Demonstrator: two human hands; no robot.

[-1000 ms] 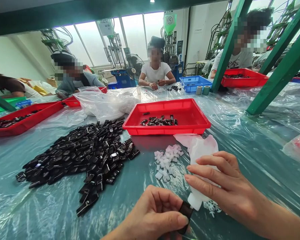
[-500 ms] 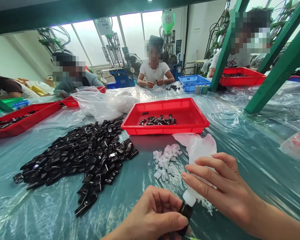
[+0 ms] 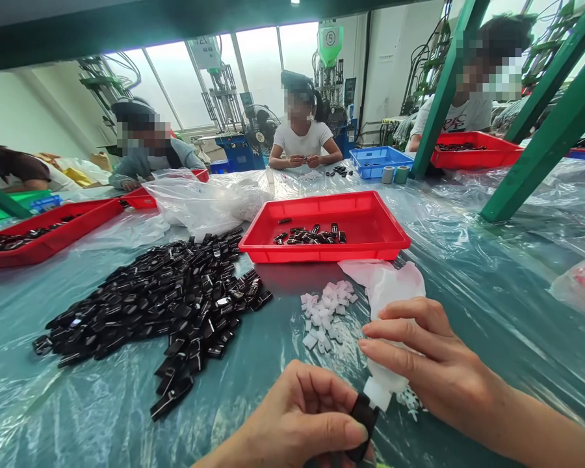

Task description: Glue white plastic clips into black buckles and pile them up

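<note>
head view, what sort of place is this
Probably a small-parts factory workbench: a heap of black parts on the sheeted table, red trays holding more, and machines behind the seated people.

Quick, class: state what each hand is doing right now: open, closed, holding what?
Left hand: closed, fingers pinching a small black part.
Right hand: closed on a white piece, held at the black part's end.
</note>
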